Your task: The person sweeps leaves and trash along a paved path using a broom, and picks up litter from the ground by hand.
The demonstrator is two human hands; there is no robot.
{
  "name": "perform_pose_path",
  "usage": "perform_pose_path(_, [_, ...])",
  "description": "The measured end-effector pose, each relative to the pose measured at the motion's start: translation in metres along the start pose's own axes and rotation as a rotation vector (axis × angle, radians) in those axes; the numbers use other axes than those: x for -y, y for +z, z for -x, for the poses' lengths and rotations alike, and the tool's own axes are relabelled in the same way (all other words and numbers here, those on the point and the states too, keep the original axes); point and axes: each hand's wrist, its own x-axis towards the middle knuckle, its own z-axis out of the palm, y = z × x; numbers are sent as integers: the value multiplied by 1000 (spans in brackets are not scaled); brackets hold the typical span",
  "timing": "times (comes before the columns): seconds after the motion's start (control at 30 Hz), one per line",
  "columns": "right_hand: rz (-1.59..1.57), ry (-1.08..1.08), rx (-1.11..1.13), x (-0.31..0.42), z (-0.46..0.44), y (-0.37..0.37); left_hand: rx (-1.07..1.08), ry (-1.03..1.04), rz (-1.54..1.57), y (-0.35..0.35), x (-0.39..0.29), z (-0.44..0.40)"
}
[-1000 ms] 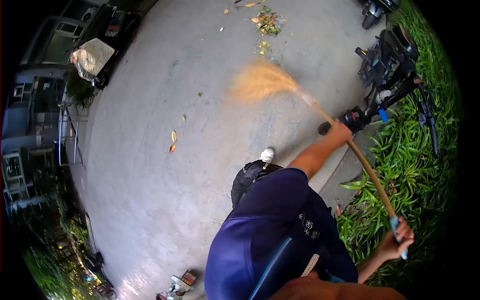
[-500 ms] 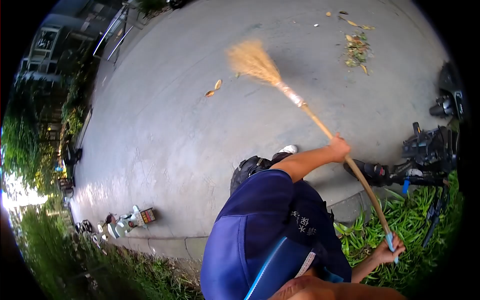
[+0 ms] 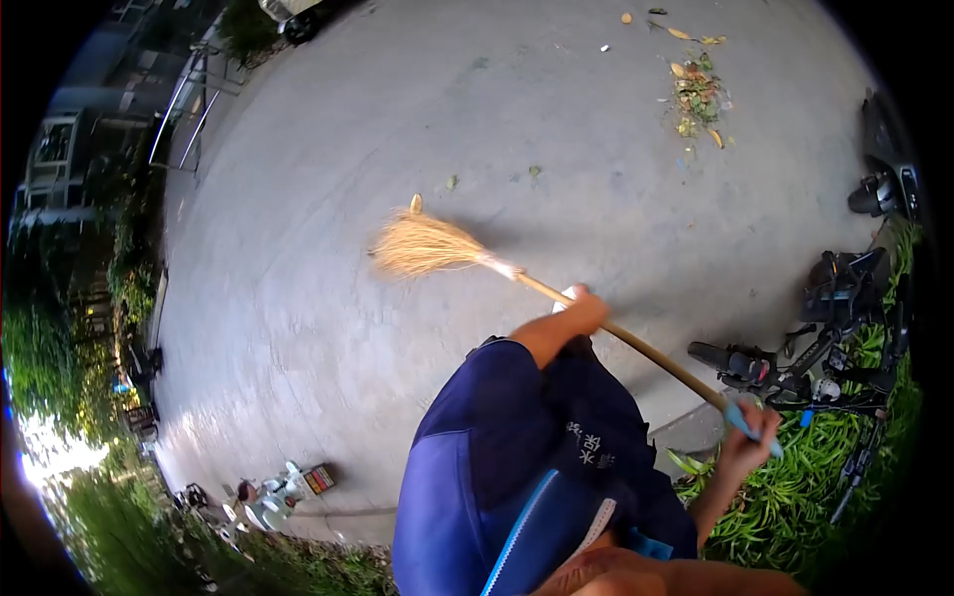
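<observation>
we hold one straw broom (image 3: 646, 353) with both hands, and it slants across the view above bare grey pavement (image 3: 298, 248). the fingers of our left hand (image 3: 588, 309) are wrapped around the wooden handle partway along, closed down to the thickness of the stick; the hand is slightly blurred, so we cannot make out each finger. the fingers of our right hand (image 3: 752, 435) curl around the light blue grip (image 3: 736, 417) at the far end, and a little of the grip sticks out past them.

the bristles (image 3: 427, 245) fan out to the left beyond a pale binding (image 3: 500, 265); whether their tips press on the ground we cannot tell. a yellow leaf (image 3: 415, 204) lies right at their upper edge. two small greenish leaves (image 3: 452, 183) (image 3: 535, 171) are scattered near the broom head, and a loose pile of leaves (image 3: 699, 97) lies well apart at the upper right.

a white shoe (image 3: 563, 300) shows just beside our left hand, partly hidden by it. dark parked bikes (image 3: 825, 372) stand on the right, near green plants (image 3: 765, 507) growing beyond our right hand.
</observation>
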Motion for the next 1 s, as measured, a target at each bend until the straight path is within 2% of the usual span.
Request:
perform_pose_path(0.03, [127,-139,-135,20,5,6,-85,172,27,-11,-13,-18])
perform_pose_path(0.07, [77,-180,-52,44,16,10,-127,297,55,-17,-30,-44])
perform_pose_path(0.1, [96,-264,-108,65,30,5,-221,403,73,-41,-52,-53])
perform_pose_path(0.13, [117,-374,-224,76,45,28,-185,470,-29,-71,-74,-63])
perform_pose_path(0.2, [-23,-414,-131,94,68,31,-367,613,-92,-115,-101,-89])
perform_pose_path(0.27, [-42,-529,-234,83,68,63,-388,603,-84,-159,-111,-123])
perform_pose_path(0.3, [-3,-550,-193,78,62,62,-402,557,-69,-179,-111,-139])
perform_pose_path(0.4, [-73,-621,-167,89,35,48,-569,674,37,-233,-105,-164])
perform_pose_path(0.43, [-188,-592,68,109,26,24,-584,689,27,-258,-109,-159])
perform_pose_path(0.47, [-190,-527,297,150,13,-49,-601,716,-6,-281,-115,-152])
perform_pose_path(0.5, [-139,-608,108,147,-2,-16,-623,741,-43,-298,-119,-149])
perform_pose_path(0.53, [-105,-635,11,147,-23,-2,-653,734,-14,-303,-126,-155])
perform_pose_path(0.67, [42,-584,-238,142,-133,14,-613,747,15,-320,-81,-155])
perform_pose_path(0.73, [151,-516,-372,119,-199,26,-471,647,78,-329,-30,-149])
perform_pose_path(0.77, [209,-463,-407,103,-241,37,-497,435,194,-303,20,-174])
perform_pose_path(0.8, [215,-396,-402,81,-270,50,-509,350,210,-293,57,-177])
perform_pose_path(0.83, [16,-290,251,58,-302,50,-332,167,133,-309,90,-157])
perform_pose_path(0.87, [-254,-51,301,30,-326,72,-386,91,176,-295,129,-160])
perform_pose_path(0.9, [-274,6,317,-7,-337,126,-439,-2,215,-275,169,-166])
perform_pose_path(0.93, [-294,64,332,-43,-347,180,-344,-73,201,-280,206,-153])
perform_pose_path(0.97, [111,12,5,-78,-342,242,-282,-205,276,-280,239,-141])
perform_pose_path(1.0, [28,81,170,-116,-352,264,-177,-357,404,-221,292,-181])
